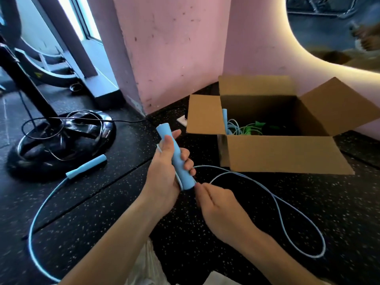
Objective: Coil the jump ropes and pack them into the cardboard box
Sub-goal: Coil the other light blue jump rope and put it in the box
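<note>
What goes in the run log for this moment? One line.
left hand grips handle | right hand pinches rope | box open

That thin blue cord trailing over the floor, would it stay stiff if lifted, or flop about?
Probably floppy: the blue cord lies in loose loops on the floor. Likely light, being thin. The loose handle looks round, so it may roll when dragged.

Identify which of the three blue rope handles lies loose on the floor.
The blue handle beside the black stand base; another is gripped by the left hand, the third stands inside the cardboard box.

Pink wall [181, 48], speckled black floor [205, 243]
</note>
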A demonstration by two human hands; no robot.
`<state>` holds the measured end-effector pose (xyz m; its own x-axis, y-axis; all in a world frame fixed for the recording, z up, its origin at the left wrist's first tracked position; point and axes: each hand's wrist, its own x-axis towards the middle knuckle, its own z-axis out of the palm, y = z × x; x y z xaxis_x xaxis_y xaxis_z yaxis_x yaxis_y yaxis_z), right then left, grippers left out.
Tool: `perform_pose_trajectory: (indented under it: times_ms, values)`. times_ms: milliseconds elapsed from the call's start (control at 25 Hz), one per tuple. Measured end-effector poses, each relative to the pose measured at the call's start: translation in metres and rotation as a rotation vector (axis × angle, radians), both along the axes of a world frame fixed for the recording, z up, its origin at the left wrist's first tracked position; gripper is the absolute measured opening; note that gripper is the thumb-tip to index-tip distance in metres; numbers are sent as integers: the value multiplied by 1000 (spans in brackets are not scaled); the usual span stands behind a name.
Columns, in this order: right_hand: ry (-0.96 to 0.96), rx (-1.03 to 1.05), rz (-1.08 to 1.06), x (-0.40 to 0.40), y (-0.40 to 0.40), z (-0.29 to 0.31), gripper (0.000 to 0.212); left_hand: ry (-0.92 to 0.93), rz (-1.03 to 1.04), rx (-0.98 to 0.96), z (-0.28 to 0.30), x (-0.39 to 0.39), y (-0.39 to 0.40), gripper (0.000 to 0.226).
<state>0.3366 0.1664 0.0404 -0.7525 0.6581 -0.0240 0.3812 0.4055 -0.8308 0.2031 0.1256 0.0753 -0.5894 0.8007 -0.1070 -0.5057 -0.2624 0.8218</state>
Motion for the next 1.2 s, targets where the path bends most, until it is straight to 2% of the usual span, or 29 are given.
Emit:
perform_pose_trajectory:
  times_ms: [120, 160, 200, 240, 320, 360, 400, 480, 560, 640, 680, 760, 840, 920, 1000, 1120, 1200]
  values:
    - [-155, -9, 130, -2, -12, 4, 43, 419, 216, -77, -11, -19, -1, 18]
    - [-207, -8, 182, -1, -12, 7, 44, 482, 266, -89, -12, -21, 0, 18]
    - [-260, -12, 232, 1, -12, 11, 45, 478, 304, -80, -12, -22, 1, 19]
    - [-310, -17, 271, 3, -12, 13, 46, 364, 322, -47, -11, -23, 2, 19]
    - [-358, 6, 309, 6, -13, 16, 44, 20, 281, 84, -4, -27, 4, 15]
    - [-328, 36, 305, 6, -13, 17, 44, -28, 260, 87, -3, -31, 4, 16]
    - [-254, 74, 280, 5, -11, 20, 45, 63, 239, 5, -4, -34, 4, 17]
    - [-74, 192, 214, 5, 2, 30, 51, 417, 115, -209, -9, -33, 2, 24]
    - [93, 288, 171, 13, 23, 47, 49, 691, -108, -344, -13, -20, 1, 37]
    - [225, 429, 69, 25, 43, 61, 47, 827, -431, -440, -13, -5, 0, 62]
    - [260, 505, 1, 31, 52, 65, 49, 780, -635, -463, -13, 2, -1, 74]
    - [280, 546, -126, 36, 65, 61, 58, 500, -979, -399, -11, 14, -7, 86]
    - [309, 440, -203, 34, 72, 44, 61, 151, -1081, -222, -2, 24, -10, 74]
    - [304, 191, -220, 26, 68, 25, 61, -72, -917, -61, 5, 27, -8, 64]
    - [172, 23, -164, 14, 52, 11, 59, -141, -588, 18, 8, 23, -2, 59]
    - [-97, 17, -7, 0, 19, 1, 57, -240, -119, 103, 5, 10, 7, 47]
    - [-164, -49, 112, -4, -2, 1, 54, -161, 67, 118, 0, -3, 9, 39]
